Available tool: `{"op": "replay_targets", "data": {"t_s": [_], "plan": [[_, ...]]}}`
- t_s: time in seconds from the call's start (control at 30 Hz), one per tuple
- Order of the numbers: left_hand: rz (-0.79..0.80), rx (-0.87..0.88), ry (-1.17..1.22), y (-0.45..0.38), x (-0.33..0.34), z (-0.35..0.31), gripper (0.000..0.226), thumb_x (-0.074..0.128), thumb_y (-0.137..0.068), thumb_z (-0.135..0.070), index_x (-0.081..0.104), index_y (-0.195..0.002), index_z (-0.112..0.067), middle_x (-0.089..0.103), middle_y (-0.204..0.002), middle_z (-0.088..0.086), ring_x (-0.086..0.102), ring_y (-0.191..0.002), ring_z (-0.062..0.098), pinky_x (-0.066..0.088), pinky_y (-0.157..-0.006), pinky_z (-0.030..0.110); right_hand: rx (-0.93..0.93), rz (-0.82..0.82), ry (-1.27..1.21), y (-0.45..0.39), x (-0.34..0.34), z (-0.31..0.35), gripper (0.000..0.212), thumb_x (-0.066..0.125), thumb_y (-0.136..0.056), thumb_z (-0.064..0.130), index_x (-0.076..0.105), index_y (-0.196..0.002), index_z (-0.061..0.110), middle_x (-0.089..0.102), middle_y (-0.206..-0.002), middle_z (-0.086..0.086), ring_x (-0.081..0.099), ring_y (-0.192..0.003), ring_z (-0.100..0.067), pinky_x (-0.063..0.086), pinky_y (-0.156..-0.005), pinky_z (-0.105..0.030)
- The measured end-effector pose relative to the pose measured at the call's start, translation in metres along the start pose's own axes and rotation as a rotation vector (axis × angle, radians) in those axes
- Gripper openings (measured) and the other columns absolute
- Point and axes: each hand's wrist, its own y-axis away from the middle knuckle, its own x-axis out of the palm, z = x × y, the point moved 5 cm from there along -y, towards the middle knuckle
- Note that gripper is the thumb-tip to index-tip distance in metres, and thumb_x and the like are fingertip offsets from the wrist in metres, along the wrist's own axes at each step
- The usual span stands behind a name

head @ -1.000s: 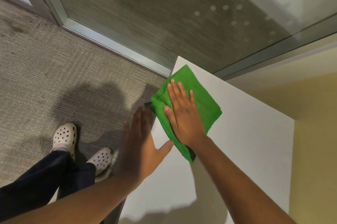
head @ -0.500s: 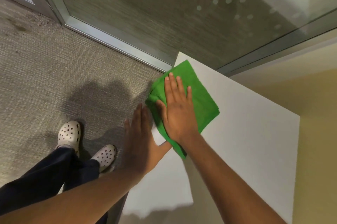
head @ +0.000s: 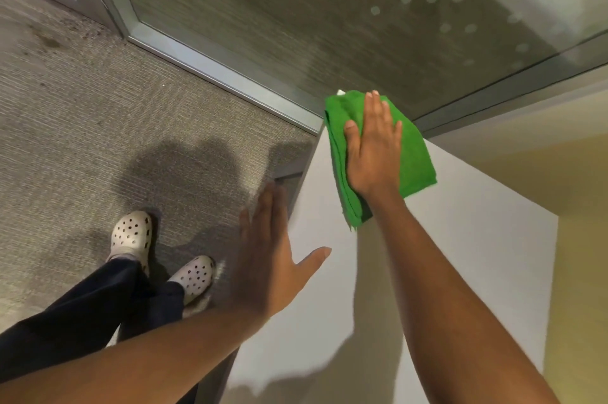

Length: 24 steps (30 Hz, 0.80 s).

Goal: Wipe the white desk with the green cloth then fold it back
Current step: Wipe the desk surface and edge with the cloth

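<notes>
Pressing green cloth [head: 411,153], R hand [head: 373,153].

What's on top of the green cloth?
The right hand lies flat on the green cloth, which covers the far corner of the white desk. That corner is hidden underneath.

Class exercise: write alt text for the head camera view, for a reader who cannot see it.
A right hand presses a folded green cloth flat on the far corner of a white desk. The left hand hovers open at the desk's left edge, above grey carpet.
</notes>
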Motion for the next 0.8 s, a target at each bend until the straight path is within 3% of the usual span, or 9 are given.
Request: {"op": "replay_targets", "data": {"t_s": [0.07,0.17,0.27,0.37,0.43,0.57,0.67,0.8], "plan": [[0.015,0.087,0.023,0.0,-0.002,-0.006,0.107,0.054,-0.094,-0.071,0.015,-0.168,-0.004,0.015,-0.177,0.015,0.022,-0.163,0.03,0.026,-0.129,0.059,0.049,-0.022,-0.015,0.0,-0.002,-0.007,0.06,0.029,-0.114,0.04,0.018,-0.168,0.016,0.018,-0.177,-0.001,0.012,-0.165,-0.021,0.007,-0.134,-0.052],[-0.007,0.292,-0.029,0.002,-0.006,-0.018,0.082,0.054,-0.105,-0.053,0.029,-0.165,-0.004,0.015,-0.177,0.014,0.016,-0.165,0.026,0.027,-0.13,0.055,0.062,-0.021,-0.023,-0.002,-0.002,-0.009,0.059,0.03,-0.114,0.037,0.019,-0.168,0.015,0.019,-0.177,-0.001,0.011,-0.165,-0.021,0.006,-0.133,-0.053],[-0.05,0.458,-0.116,0.007,-0.005,-0.024,0.066,0.055,-0.11,-0.037,0.035,-0.163,-0.003,0.021,-0.176,0.013,0.015,-0.165,0.027,0.031,-0.128,0.054,-0.016,0.031,-0.068,0.003,-0.002,-0.006,0.059,0.03,-0.114,0.037,0.018,-0.169,0.018,0.016,-0.177,0.002,0.006,-0.165,-0.019,0.003,-0.134,-0.05],[-0.116,0.575,-0.121,0.014,0.003,-0.027,0.052,0.053,-0.109,-0.018,0.045,-0.158,-0.003,0.038,-0.17,0.012,0.027,-0.161,0.028,0.027,-0.131,0.05,-0.297,0.206,-0.031,0.026,-0.005,0.005,0.058,0.031,-0.114,0.035,0.02,-0.168,0.016,0.015,-0.177,0.0,0.003,-0.166,-0.019,0.001,-0.135,-0.045],[-0.127,0.64,-0.05,0.016,0.01,-0.026,0.044,0.06,-0.102,-0.011,0.06,-0.145,-0.004,0.056,-0.157,0.012,0.044,-0.154,0.028,0.024,-0.132,0.049,-0.579,0.338,0.065,0.045,-0.007,0.009,0.058,0.031,-0.114,0.037,0.023,-0.166,0.014,0.019,-0.176,-0.005,0.008,-0.166,-0.026,0.007,-0.134,-0.05],[-0.282,0.598,0.122,0.021,0.012,-0.027,0.025,0.064,-0.103,-0.011,0.076,-0.124,-0.008,0.072,-0.138,0.008,0.066,-0.133,0.025,0.046,-0.12,0.045,-1.077,0.492,0.306,0.052,-0.011,0.01,0.057,0.031,-0.114,0.038,0.024,-0.165,0.013,0.027,-0.172,-0.007,0.019,-0.163,-0.032,0.014,-0.133,-0.053],[-0.295,0.441,0.223,0.019,0.003,-0.027,0.026,0.063,-0.105,-0.021,0.076,-0.127,-0.017,0.072,-0.139,-0.001,0.067,-0.13,0.016,0.051,-0.115,0.037,-1.272,0.48,0.403,0.036,-0.006,0.028,0.054,0.032,-0.114,0.039,0.036,-0.161,0.012,0.048,-0.163,-0.008,0.033,-0.158,-0.032,0.017,-0.133,-0.052],[-0.119,0.541,0.178,0.012,0.006,-0.029,0.039,0.034,-0.113,-0.018,0.07,-0.129,-0.013,0.068,-0.141,0.003,0.063,-0.134,0.022,0.039,-0.125,0.039,-1.348,0.487,0.378,0.002,-0.003,0.038,0.052,0.037,-0.114,0.039,0.061,-0.144,0.004,0.067,-0.141,-0.016,0.049,-0.143,-0.031,0.017,-0.134,-0.045]]}}
